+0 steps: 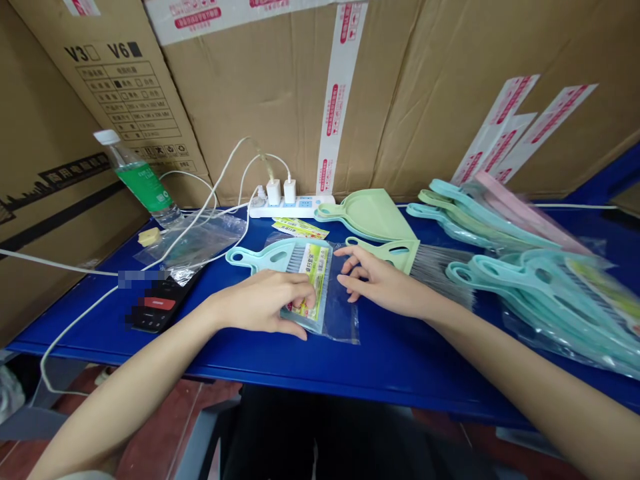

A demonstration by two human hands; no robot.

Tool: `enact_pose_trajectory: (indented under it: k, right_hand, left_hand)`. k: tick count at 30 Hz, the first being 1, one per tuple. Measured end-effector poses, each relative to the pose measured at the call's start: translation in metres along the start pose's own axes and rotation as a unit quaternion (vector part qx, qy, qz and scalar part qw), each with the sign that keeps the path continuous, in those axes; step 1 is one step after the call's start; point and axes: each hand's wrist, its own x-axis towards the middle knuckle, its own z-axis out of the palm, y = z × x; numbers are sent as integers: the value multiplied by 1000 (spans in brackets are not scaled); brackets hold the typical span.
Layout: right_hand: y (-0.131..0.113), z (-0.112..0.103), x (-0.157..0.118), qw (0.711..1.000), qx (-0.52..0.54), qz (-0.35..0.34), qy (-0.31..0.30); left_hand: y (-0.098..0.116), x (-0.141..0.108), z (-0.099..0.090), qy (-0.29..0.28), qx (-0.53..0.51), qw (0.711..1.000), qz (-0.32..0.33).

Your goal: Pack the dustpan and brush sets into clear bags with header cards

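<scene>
Left forearm angled in from the lower left, wrist low, left hand [265, 303] palm down and curled in a grip over the lower end of a teal dustpan-and-brush set [265, 257]. Thumb tip just visible at the set's near edge; fingertips covering part of its printed label card [317, 283]. Set lying flat near the middle of the frame, on a clear plastic bag [345, 313]; whether inside the bag or only on top of it, hard to make out.

Right forearm coming in from the lower right, right hand [380, 277] open, palm down, fingers spread, just to the right of the set and above the bag. Contact between fingertips and bag impossible to tell. Close beyond those fingers, a green dustpan [400, 255] with a grey-bristled brush [440, 268].

Both arms cut off by the bottom edge of the frame. Farther right, bagged teal sets [560, 300] in a blurred pile on the blue table [200, 357], their labels hard to read. At left, a black object [155, 300], partly pixelated and impossible to identify.
</scene>
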Motion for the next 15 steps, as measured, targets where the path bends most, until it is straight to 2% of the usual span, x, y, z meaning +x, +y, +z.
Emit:
enact_pose_trajectory:
  k: [8,15]
  right_hand:
    - [-3,-5,-4,998,-35,-29,-42]
    - [-12,-9,-14,984,-63,-85,-141]
  left_hand:
    - [-3,-1,-4,-22,-62,997,41]
    - [-8,-6,-9,-48,-94,993,50]
